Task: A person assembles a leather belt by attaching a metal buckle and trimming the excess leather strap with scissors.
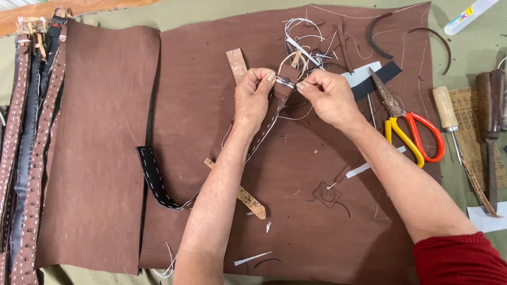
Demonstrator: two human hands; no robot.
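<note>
Belts (31, 148) lie stacked at nine o'clock. Left hand (253, 97) and right hand (327, 95) both pinch the stitched strap (264, 134) at centre, on the leather (211, 158); thread could snag or a finger get pricked. Scissors (412, 134) lie at three o'clock, a white tube (470, 15) at one.

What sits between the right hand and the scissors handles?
Head view: only the scissors' own blades, a grey strip and bare brown leather beside the right hand.
</note>
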